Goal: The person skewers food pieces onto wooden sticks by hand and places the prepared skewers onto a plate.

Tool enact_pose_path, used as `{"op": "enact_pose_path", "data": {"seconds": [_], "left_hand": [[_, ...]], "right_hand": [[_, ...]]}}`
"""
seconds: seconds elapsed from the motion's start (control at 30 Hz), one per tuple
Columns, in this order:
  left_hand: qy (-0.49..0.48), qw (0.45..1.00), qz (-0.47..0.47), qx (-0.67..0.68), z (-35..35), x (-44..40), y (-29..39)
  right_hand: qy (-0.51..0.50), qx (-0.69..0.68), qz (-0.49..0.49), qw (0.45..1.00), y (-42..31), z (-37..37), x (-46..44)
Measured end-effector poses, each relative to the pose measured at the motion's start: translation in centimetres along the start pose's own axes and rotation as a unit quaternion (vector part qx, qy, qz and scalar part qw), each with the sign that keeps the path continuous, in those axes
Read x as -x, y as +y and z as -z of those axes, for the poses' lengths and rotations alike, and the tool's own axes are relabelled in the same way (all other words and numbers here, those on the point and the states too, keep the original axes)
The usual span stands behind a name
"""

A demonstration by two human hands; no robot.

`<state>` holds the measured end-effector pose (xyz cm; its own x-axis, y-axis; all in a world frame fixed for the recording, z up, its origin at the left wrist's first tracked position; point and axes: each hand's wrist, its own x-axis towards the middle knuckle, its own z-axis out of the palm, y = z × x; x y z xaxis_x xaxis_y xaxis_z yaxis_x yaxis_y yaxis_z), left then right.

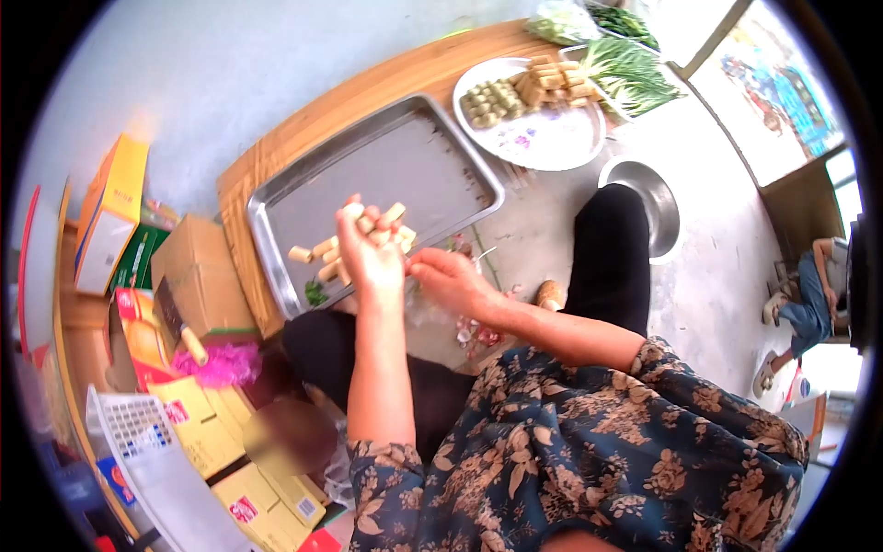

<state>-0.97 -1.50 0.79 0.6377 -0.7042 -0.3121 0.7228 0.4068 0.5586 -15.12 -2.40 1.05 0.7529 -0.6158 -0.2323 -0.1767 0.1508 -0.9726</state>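
My left hand (371, 256) is palm up over the near left corner of a metal tray (368, 152), its fingers curled around several short pale rolls (392, 213). More rolls (324, 247) lie in the tray beside and beneath this hand. A bit of green leaf (315, 293) rests in the same corner. Close by, just right of the left palm, my right hand (452, 279) has its thumb and fingers pressed together. Whatever may be between those fingertips is too small to make out.
A white plate (552, 147) holds stacked tan and green rolls. Beyond it are green vegetables (635, 78). A metal basin (664, 212) stands on the floor near my knee. Cartons (207, 276), a knife (184, 331) and a pink bag (221, 365) are left. Someone sits far right.
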Motion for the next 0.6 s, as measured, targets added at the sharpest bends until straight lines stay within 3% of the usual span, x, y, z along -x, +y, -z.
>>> {"op": "enact_pose_path", "data": {"seconds": [0.1,0.17,0.23,0.27,0.37,0.43,0.47,0.57,0.6], "left_hand": [[0.028,0.999,-0.033,-0.017,0.7,-0.1,1.0],[0.021,0.998,-0.052,-0.009,1.2,-0.3,1.7],[0.022,0.998,-0.054,-0.021,0.7,0.3,1.6],[-0.046,0.996,-0.051,-0.054,1.8,-0.3,1.5],[-0.024,0.997,-0.038,-0.069,-1.0,1.6,1.3],[-0.063,0.993,-0.034,-0.093,0.0,1.0,1.1],[-0.039,0.993,-0.034,-0.109,0.3,0.7,1.0],[-0.001,0.99,-0.043,-0.132,-0.1,0.9,0.9],[-0.003,0.99,-0.048,-0.136,0.0,0.8,0.9]], "right_hand": [[-0.037,-0.043,-0.008,0.998,0.6,0.8,0.6],[-0.061,0.001,0.02,0.998,1.2,1.2,1.1],[-0.063,-0.004,0.023,0.998,1.8,1.2,1.5],[-0.059,-0.003,0.025,0.998,1.5,1.5,1.7],[-0.049,-0.031,0.01,0.998,1.0,2.5,2.1],[-0.026,-0.069,0.027,0.997,1.6,3.1,1.9],[-0.017,-0.075,-0.011,0.997,1.5,3.9,2.0],[0.024,-0.053,0.042,0.997,0.6,6.2,1.6],[0.067,0.003,0.018,0.998,-0.7,7.2,1.8]]}}
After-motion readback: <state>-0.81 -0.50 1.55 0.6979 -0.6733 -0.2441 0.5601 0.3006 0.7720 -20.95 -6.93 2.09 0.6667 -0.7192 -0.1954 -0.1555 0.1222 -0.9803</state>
